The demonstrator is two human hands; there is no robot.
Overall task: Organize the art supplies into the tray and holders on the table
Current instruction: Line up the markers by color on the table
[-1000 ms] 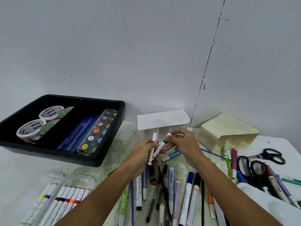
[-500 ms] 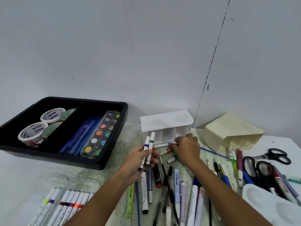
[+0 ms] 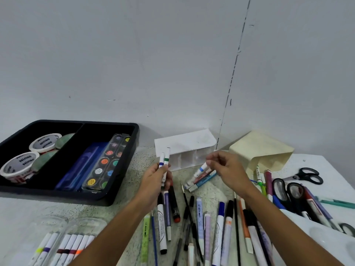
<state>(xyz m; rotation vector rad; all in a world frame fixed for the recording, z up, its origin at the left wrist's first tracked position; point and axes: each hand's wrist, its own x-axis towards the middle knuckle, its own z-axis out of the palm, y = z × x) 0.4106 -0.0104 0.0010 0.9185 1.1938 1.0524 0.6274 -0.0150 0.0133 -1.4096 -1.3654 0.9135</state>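
Since half a second ago the right hand [image 3: 228, 167] has lifted off the desk [image 3: 134, 169] with a small white marker [image 3: 199, 169] pinched in its fingertips, while the left hand [image 3: 155, 179] has kept its two markers [image 3: 164, 162] upright, blue band beside green. Collecting short markers into one fist before a single trip to a holder looks like the reason for that grip.

Nearest the camera, a clear case of markers [image 3: 63, 248] is cut off by the bottom edge, so its count is unknown. Loose pens and markers [image 3: 201, 217] fan across the speckled surface between the forearms, overlapping too much to separate. A white palette [image 3: 326, 239] runs out of frame, with scissors [image 3: 305, 175] beyond.

Farther back, two more small markers [image 3: 201, 179] lie under the right hand. The white divided holder [image 3: 186, 152] lies on its side, its compartments apparently empty. The black tray [image 3: 115, 196] already carries tape rolls [image 3: 30, 156] and a paint set [image 3: 107, 162]. A cream bag [image 3: 263, 150] hides the corner.
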